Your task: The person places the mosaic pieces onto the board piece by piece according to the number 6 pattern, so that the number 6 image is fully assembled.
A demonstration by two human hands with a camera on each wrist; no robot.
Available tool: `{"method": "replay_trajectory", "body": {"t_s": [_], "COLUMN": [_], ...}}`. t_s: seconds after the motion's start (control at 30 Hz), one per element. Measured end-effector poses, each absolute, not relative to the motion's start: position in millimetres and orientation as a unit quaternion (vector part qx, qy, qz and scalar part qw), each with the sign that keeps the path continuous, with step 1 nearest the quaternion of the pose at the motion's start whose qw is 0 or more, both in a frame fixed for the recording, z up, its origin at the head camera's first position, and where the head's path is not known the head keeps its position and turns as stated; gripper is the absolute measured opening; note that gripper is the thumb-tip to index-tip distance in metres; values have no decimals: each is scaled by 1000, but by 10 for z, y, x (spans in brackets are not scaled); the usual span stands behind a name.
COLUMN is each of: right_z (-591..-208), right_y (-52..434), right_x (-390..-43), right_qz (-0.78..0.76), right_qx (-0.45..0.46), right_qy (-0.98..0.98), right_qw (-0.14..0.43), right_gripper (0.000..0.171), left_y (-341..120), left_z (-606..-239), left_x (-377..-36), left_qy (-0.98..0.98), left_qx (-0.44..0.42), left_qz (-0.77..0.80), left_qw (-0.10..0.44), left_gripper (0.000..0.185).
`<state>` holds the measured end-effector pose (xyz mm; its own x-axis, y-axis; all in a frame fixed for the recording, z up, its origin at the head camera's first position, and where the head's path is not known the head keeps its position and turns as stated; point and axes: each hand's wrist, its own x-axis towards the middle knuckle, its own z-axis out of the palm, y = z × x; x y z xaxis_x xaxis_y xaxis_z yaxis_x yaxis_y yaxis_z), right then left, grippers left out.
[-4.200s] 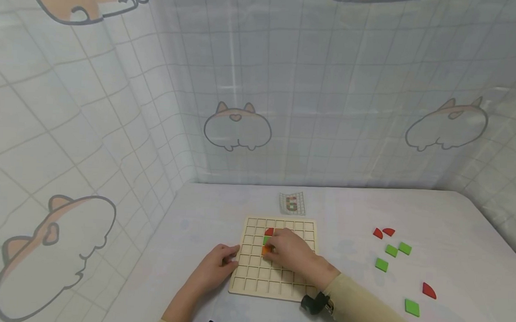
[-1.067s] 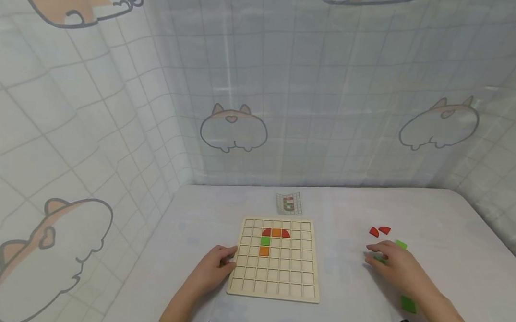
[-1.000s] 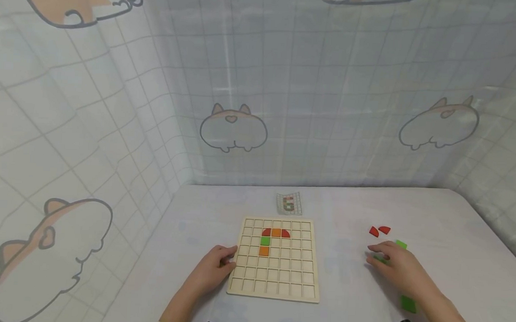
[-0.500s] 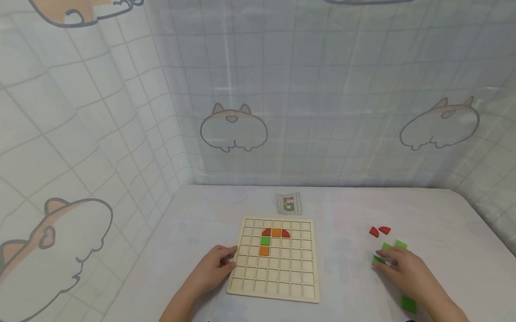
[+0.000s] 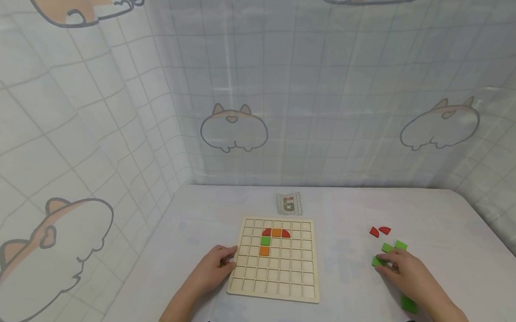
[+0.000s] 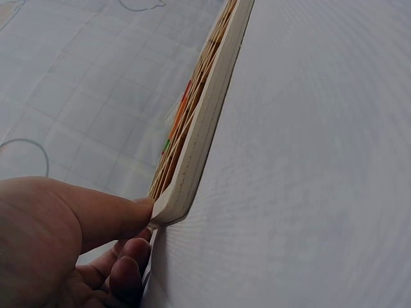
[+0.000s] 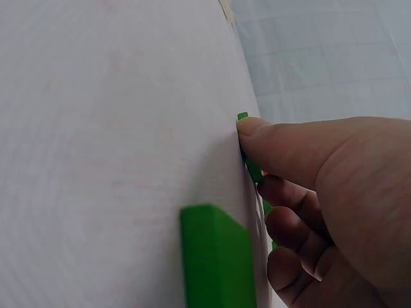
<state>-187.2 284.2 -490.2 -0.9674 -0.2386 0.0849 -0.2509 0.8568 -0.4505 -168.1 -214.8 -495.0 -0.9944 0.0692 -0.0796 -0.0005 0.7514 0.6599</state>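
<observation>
A pale wooden grid board (image 5: 293, 278) lies on the table. In its cells sit red quarter-circle tiles (image 5: 286, 234), orange square tiles (image 5: 264, 251) and one green square tile (image 5: 265, 240). My left hand (image 5: 214, 268) touches the board's left edge with index finger and thumb, set apart along it; in the left wrist view the thumb (image 6: 115, 218) presses near a rounded corner. At the right, my right hand (image 5: 408, 275) pinches a green square tile (image 5: 377, 262) between thumb and index finger. The right wrist view shows that tile (image 7: 252, 168) partly covered by the thumb.
Two red quarter-circle tiles (image 5: 384, 230) and two green square tiles (image 5: 401, 245) lie beyond my right hand. Another green tile (image 5: 409, 304) is close beside the right forearm. Behind the board is a small printed pattern card (image 5: 289, 203). Patterned curtains (image 5: 330, 87) surround the table.
My right hand has gone from the board to the loose tiles, and its thumb and index finger have come together on a green tile. My left hand stays at the board's edge.
</observation>
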Motion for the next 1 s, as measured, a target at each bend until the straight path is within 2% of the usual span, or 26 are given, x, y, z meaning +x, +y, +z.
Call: {"method": "replay_trajectory", "body": {"t_s": [0.33, 0.77, 1.0], "right_z": [-4896, -4876, -4816], "right_y": [2807, 2717, 2592], "right_x": [-1843, -1865, -1915], "right_qz": [227, 232, 236], "right_qx": [141, 147, 150], "right_qy": [-963, -960, -960], "right_qw": [36, 47, 23], "right_gripper": [24, 24, 27], "left_y": [-2137, -2146, -2148], "left_z": [-4921, -4918, -4913], "left_x": [-1670, -1658, -1656], "left_qy": [934, 932, 930], "left_qx": [16, 16, 19], "left_qz": [353, 358, 364], "left_qw": [48, 47, 48], "left_gripper": [47, 47, 46]}}
